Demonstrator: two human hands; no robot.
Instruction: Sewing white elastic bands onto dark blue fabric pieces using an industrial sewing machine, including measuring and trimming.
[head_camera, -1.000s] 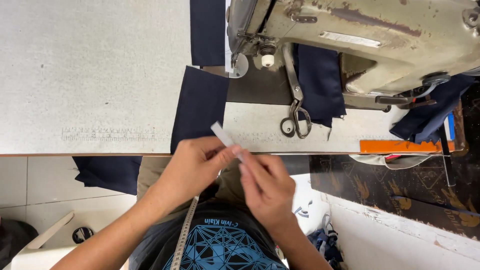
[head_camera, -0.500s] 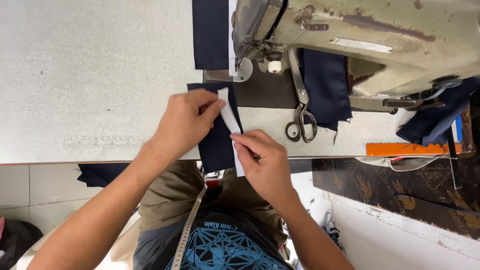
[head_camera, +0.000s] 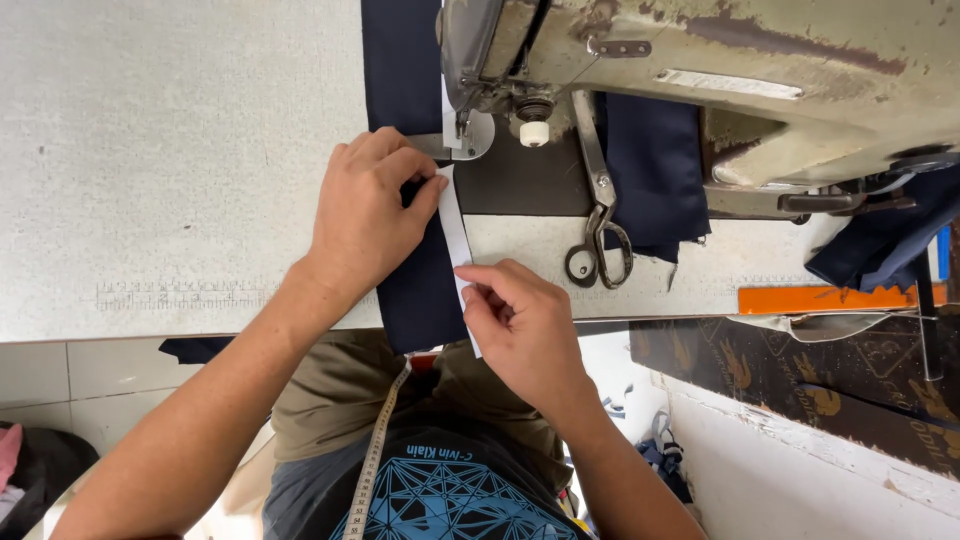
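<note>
head view: left hand (head_camera: 365, 215) partly hides white strip (head_camera: 457, 240), seemingly pinched.
</note>
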